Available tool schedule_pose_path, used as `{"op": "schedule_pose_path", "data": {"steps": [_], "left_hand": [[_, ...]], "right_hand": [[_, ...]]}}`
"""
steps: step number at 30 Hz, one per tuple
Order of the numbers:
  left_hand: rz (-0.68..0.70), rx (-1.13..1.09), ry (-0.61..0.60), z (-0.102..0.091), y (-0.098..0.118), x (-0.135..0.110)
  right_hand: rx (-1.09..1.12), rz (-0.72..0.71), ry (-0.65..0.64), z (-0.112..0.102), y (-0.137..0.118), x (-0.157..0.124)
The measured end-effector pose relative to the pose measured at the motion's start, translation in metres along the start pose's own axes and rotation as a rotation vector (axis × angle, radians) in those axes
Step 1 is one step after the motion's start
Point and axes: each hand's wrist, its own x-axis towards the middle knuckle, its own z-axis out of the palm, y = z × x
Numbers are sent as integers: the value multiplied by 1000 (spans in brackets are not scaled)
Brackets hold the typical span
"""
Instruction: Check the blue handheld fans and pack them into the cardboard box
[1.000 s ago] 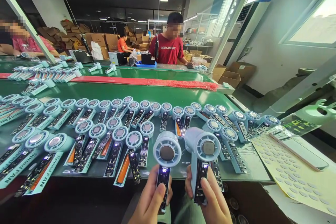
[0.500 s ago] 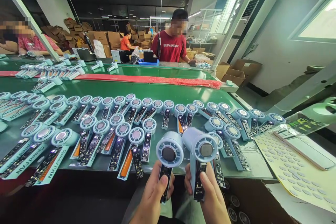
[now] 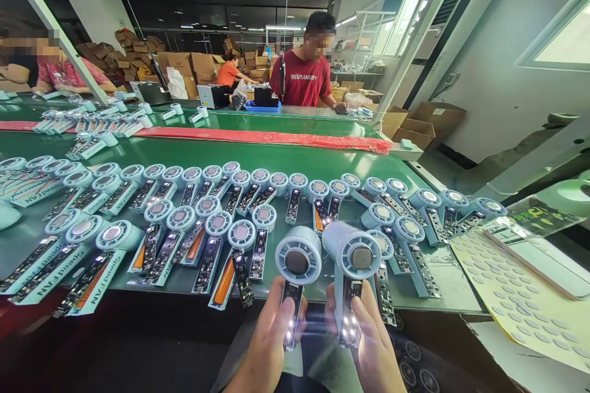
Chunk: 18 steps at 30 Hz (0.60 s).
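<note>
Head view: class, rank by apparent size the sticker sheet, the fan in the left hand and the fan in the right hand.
1. sticker sheet, clearly largest.
2. fan in the left hand and fan in the right hand: they look alike, so unranked.

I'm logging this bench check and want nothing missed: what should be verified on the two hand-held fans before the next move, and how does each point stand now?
1. Left hand has a firm grip on the left fan: ok, fingers wrap the handle.
2. Right hand holds the right fan: ok.
3. Both handle boards lit: ok, white light glows low on each handle.
4. Fan heads apart: cannot tell, they sit side by side and may touch.
5. Blades spinning: cannot tell from a single picture.
6. Free spot on the green belt ahead: not ok directly in front, rows of fans fill it.
</note>
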Motion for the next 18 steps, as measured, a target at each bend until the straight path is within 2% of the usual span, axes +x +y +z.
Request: {"op": "schedule_pose_path", "data": {"steps": [2, 5, 8, 10, 14, 18], "left_hand": [[-28, -9, 43, -1, -3, 0], [-51, -30, 54, 1, -4, 0], [-53, -27, 56, 8, -2, -1], [-75, 4, 58, 13, 0, -1], [-156, 125, 21, 16, 2, 0], [-183, 450, -56, 5, 4, 6]], "right_hand": [[52, 57, -9, -2, 4, 1], [-10, 71, -17, -11, 17, 5], [-146, 118, 86, -18, 29, 7], [-230, 101, 105, -17, 30, 7], [-302, -2, -35, -8, 20, 5], [-486, -128, -111, -11, 20, 14]]}}
